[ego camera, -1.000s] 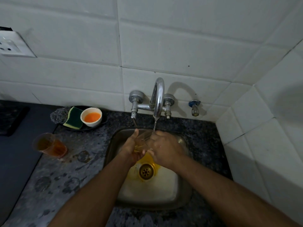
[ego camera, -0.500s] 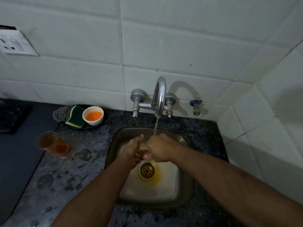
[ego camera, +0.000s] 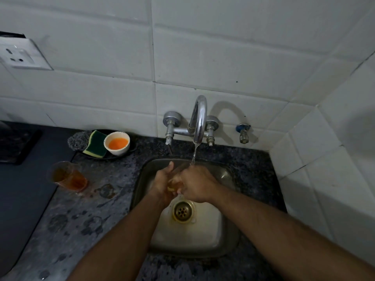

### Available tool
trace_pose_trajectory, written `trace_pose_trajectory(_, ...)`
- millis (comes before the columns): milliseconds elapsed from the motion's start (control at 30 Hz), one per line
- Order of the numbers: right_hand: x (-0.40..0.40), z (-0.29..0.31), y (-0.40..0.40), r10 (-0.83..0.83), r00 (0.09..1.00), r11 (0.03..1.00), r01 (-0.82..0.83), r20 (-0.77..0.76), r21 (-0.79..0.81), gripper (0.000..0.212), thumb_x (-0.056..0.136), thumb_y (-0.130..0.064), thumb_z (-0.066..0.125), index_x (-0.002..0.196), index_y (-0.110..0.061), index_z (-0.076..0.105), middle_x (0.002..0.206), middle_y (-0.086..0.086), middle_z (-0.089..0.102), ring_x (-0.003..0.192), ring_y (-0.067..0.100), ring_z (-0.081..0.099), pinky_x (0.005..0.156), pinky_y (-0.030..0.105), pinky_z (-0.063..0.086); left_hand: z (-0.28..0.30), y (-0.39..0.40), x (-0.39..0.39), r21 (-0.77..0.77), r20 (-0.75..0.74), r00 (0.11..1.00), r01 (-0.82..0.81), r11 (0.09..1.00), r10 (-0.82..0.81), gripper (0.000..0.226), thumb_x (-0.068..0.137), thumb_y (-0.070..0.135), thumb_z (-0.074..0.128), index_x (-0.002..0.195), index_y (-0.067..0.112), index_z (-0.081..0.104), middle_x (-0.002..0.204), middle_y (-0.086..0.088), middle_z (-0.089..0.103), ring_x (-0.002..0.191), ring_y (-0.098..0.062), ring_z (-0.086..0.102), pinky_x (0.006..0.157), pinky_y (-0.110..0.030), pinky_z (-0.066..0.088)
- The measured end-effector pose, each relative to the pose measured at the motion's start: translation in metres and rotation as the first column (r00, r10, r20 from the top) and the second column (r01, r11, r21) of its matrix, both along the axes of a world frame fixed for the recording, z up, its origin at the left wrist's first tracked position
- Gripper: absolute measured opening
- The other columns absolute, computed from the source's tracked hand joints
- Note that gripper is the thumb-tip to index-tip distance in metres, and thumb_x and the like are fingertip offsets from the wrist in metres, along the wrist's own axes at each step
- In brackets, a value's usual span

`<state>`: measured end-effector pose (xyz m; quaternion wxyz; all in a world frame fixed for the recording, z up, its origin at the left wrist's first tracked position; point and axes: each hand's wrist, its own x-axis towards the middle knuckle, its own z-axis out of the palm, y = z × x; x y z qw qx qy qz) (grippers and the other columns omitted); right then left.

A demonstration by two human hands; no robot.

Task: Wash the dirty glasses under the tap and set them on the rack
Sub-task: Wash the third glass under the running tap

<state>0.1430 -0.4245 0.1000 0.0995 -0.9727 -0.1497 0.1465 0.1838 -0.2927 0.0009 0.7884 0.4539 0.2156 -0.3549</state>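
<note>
A clear glass with a yellowish residue sits between both my hands over the steel sink. My left hand grips it from the left. From the right, my right hand curls around it and covers most of it. A thin stream of water falls from the chrome tap onto my right hand's knuckles. A second glass holding amber liquid stands on the counter to the left of the sink.
A green-and-yellow sponge, a steel scrubber and a white bowl of orange liquid sit on a dark dish behind the left glass. Wet stains mark the granite counter. A tiled wall closes the right side. The brass drain lies below my hands.
Both hands with the glass have dropped slightly lower in the sink. The yellow liquid pooled around the drain has mostly washed away. The tap keeps running.
</note>
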Motion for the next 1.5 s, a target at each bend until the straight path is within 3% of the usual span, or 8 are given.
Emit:
trace_pose_trajectory(100,0.002,-0.007,0.000,-0.176,0.984,0.971,0.180,-0.041,0.156,0.022,0.083,-0.035,0.080,0.105,-0.032,0.076,0.095,-0.011,0.075,0.088,0.010,0.071,0.084,0.039,0.062,0.005,-0.002,-0.007,-0.051,0.036,0.996,-0.075,0.996,0.077,0.038,0.084,0.043,0.072,0.091,0.005,0.072,0.079,-0.009,0.063,0.058,-0.019,0.055,0.053,-0.028,0.032)
trace_pose_trajectory(267,-0.003,0.012,-0.011,0.156,0.988,0.976,-0.157,-0.023,-0.150,0.021,0.095,-0.034,0.070,0.109,-0.020,0.068,0.100,0.002,0.069,0.086,0.018,0.060,0.080,0.035,0.053,0.015,-0.010,-0.018,0.045,0.001,0.997,0.078,0.996,-0.078,0.050,0.104,0.047,0.056,0.078,0.007,0.069,0.061,-0.008,0.059,0.036,-0.016,0.049,0.030,-0.021,0.034)
trace_pose_trajectory(467,0.000,-0.004,-0.008,-0.189,0.945,0.928,0.261,-0.269,0.266,0.038,0.086,-0.014,0.079,0.121,-0.027,0.075,0.115,-0.006,0.078,0.105,0.007,0.073,0.094,0.032,0.059,0.013,-0.011,-0.018,-0.035,0.039,0.995,-0.089,0.995,0.091,0.034,0.096,0.038,0.061,0.079,0.009,0.067,0.073,-0.008,0.055,0.055,-0.018,0.053,0.049,-0.028,0.038)
trace_pose_trajectory(667,-0.009,0.016,-0.020,0.311,0.946,0.914,-0.325,-0.095,-0.244,0.021,0.093,-0.023,0.067,0.113,-0.029,0.070,0.102,-0.010,0.061,0.089,0.009,0.051,0.074,0.030,0.041,0.016,-0.010,-0.015,0.080,-0.061,0.992,0.117,0.990,-0.113,0.053,0.106,0.051,0.052,0.088,0.003,0.067,0.056,-0.011,0.057,0.035,-0.021,0.049,0.028,-0.019,0.029)
trace_pose_trajectory(867,0.006,0.005,-0.007,-0.161,0.964,0.962,0.201,-0.212,0.184,0.031,0.083,-0.022,0.081,0.110,-0.035,0.075,0.103,-0.011,0.076,0.096,0.009,0.071,0.086,0.033,0.059,0.008,-0.016,-0.017,-0.043,-0.004,0.991,-0.136,0.990,0.136,0.042,0.099,0.042,0.056,0.090,0.005,0.072,0.074,-0.011,0.065,0.054,-0.020,0.059,0.049,-0.027,0.042)
trace_pose_trajectory(1100,-0.006,0.022,-0.005,0.176,0.984,0.965,-0.177,-0.024,-0.192,0.017,0.093,-0.027,0.072,0.108,-0.020,0.069,0.096,-0.004,0.061,0.094,0.020,0.063,0.080,0.032,0.050,0.011,-0.006,-0.016,0.113,-0.141,0.986,0.108,0.988,-0.091,0.055,0.102,0.056,0.056,0.077,0.009,0.070,0.063,-0.010,0.060,0.035,-0.013,0.045,0.028,-0.015,0.023)
trace_pose_trajectory(1267,0.005,0.007,-0.006,-0.263,0.939,0.906,0.319,-0.221,0.279,0.032,0.077,-0.014,0.087,0.104,-0.032,0.081,0.097,-0.015,0.078,0.090,-0.003,0.070,0.089,0.030,0.060,0.006,-0.010,-0.014,-0.014,0.041,0.998,-0.047,0.999,0.047,0.052,0.093,0.053,0.065,0.104,0.004,0.079,0.096,-0.018,0.069,0.080,-0.031,0.063,0.071,-0.037,0.046)
trace_pose_trajectory(1500,-0.002,0.022,-0.005,0.064,0.998,0.996,-0.065,-0.024,-0.064,0.022,0.088,-0.036,0.078,0.107,-0.024,0.075,0.104,-0.006,0.072,0.088,0.012,0.059,0.080,0.028,0.048,0.015,-0.002,-0.010,0.087,-0.050,0.989,0.142,0.986,-0.138,0.055,0.105,0.046,0.053,0.069,0.008,0.069,0.059,-0.008,0.054,0.033,-0.016,0.047,0.030,-0.017,0.021)
